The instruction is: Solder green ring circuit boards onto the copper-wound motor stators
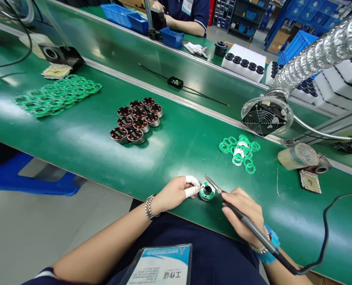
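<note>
From my end, L hand (177, 192) is nearly closed, finger & thumb pinching the L edge of a small round silver part topped w/ a green ring (207, 191), at the near edge of the green table (181, 156). R hand (248, 206) is curled tight round a black-handled soldering iron (254, 229); its tip's by the part's far edge, can't tell if touching. Far: blue plastic bins (170, 40), contents unclear; white foam tray (247, 50) w/ rows of black round pieces (244, 63). R: translucent round tub (297, 156), contents hidden.
</note>
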`<act>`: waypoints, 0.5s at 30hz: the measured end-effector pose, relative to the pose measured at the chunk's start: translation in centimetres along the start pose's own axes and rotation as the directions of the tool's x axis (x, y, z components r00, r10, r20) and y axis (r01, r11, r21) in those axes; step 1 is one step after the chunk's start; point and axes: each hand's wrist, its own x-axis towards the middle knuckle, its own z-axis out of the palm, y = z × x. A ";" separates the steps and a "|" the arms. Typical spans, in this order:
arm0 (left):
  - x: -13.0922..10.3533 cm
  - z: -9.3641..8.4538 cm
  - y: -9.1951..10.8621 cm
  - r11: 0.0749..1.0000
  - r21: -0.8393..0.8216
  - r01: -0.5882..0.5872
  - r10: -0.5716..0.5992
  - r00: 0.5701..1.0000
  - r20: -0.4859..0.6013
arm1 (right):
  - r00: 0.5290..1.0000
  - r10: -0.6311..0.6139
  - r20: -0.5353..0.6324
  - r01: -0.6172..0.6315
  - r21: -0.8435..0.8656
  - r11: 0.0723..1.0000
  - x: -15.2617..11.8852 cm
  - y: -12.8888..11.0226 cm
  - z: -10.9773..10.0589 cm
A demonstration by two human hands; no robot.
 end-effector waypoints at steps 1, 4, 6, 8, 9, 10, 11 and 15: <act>0.0 0.0 0.0 1.000 0.003 0.000 0.000 1.000 -0.002 | 1.000 0.027 0.011 -0.028 0.021 0.999 0.0 -0.2 -0.3; 0.0 0.0 0.0 1.000 0.031 0.001 -0.001 1.000 -0.001 | 0.994 0.106 0.039 -0.108 0.068 0.992 -0.1 -0.5 -0.5; 0.0 0.0 0.2 0.999 0.035 0.005 -0.005 1.000 -0.001 | 0.990 0.131 0.050 -0.135 0.075 0.988 -0.1 -0.6 -0.5; 0.0 0.0 0.3 0.999 0.031 0.013 -0.013 1.000 -0.001 | 0.989 0.139 0.056 -0.143 0.077 0.987 -0.1 -0.6 -0.4; 0.0 0.0 0.4 0.999 0.029 0.016 -0.016 1.000 -0.002 | 0.989 0.139 0.058 -0.143 0.079 0.987 0.0 -0.6 -0.3; 0.0 0.0 0.4 0.999 0.027 0.017 -0.017 1.000 -0.003 | 0.989 0.137 0.062 -0.142 0.081 0.986 0.0 -0.6 -0.3; 0.0 0.0 0.4 1.000 0.023 0.015 -0.015 1.000 -0.004 | 0.988 0.137 0.065 -0.142 0.083 0.986 0.0 -0.6 -0.3; 0.0 0.0 0.2 1.000 0.010 0.004 -0.003 1.000 -0.009 | 0.988 0.135 0.068 -0.141 0.088 0.986 0.0 -0.6 -0.3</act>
